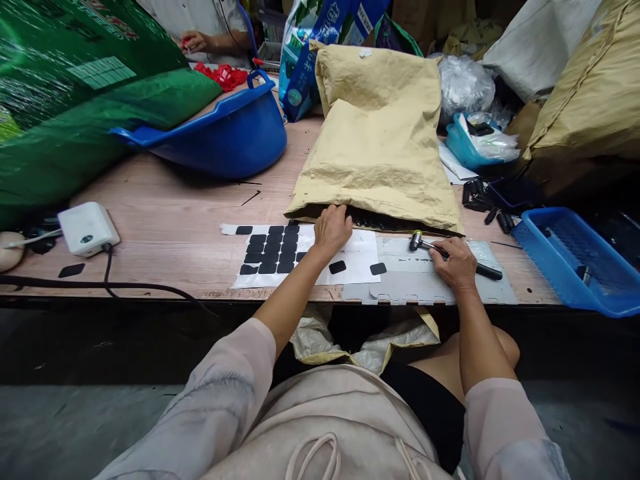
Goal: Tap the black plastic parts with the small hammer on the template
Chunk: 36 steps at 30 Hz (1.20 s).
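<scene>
Hammer (453,256) lies on the grey sheet (425,283), right hand (456,262) grip closed around its handle; left hand (331,229), fingers spread, reaches into the paper sack (377,140) mouth.

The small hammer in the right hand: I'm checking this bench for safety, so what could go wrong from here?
1. The right hand grips the small hammer by its handle while the left hand reaches into the open mouth of the tan sack close by; a careless swing might catch the fingers.
2. The white sheet of black pads lies under the left forearm, which could drag it or peel pads loose.
</scene>
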Each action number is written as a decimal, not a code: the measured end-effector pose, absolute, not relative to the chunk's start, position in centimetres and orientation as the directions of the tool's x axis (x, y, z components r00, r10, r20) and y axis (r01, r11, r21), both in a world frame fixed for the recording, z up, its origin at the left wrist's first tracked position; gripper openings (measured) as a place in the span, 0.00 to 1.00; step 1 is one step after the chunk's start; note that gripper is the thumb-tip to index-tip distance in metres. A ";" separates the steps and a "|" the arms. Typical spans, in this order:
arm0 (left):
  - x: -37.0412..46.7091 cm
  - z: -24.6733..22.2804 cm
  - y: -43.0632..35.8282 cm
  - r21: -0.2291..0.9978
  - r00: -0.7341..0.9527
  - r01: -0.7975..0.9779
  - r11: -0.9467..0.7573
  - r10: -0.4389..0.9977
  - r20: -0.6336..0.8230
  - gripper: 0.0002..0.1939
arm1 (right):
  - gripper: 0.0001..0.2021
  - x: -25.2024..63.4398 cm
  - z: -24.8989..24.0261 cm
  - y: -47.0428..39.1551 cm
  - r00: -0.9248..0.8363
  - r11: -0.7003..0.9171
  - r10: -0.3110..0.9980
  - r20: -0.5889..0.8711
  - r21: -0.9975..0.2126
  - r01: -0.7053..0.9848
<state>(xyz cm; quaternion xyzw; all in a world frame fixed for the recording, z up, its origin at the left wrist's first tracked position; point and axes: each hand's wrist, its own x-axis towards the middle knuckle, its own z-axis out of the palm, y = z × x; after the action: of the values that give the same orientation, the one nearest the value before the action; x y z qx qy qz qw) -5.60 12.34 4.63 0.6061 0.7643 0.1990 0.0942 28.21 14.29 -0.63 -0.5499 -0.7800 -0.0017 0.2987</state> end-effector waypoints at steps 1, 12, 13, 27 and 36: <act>-5.3 4.6 12.8 0.429 -0.261 0.884 0.186 0.957 0.124 0.14 | 0.09 28.2 -0.6 14.3 -0.213 0.392 0.858 0.468 -0.329 0.859; -4.1 5.8 14.1 0.525 -0.377 0.777 0.348 0.925 -0.055 0.06 | 0.09 28.2 -0.5 14.2 -0.216 0.388 0.862 0.458 -0.322 0.864; -4.3 6.1 13.1 0.546 -0.354 0.775 0.317 0.934 -0.039 0.05 | 0.09 28.2 -0.5 14.2 -0.221 0.389 0.863 0.455 -0.319 0.864; 1.3 1.2 7.4 0.661 0.183 0.721 -0.206 0.978 0.104 0.08 | 0.11 28.1 -0.4 14.2 -0.283 0.427 0.847 0.450 -0.261 0.866; 1.0 0.6 7.7 0.699 0.185 0.684 -0.208 0.977 0.110 0.08 | 0.17 26.5 2.3 10.5 -0.232 0.442 0.797 0.558 -0.277 0.853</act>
<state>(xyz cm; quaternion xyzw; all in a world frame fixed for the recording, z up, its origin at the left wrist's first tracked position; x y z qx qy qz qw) 0.97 7.70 0.62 0.7245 0.5731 0.2814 0.2597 26.47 10.53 2.32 -0.5265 -0.7837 -0.0430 0.3269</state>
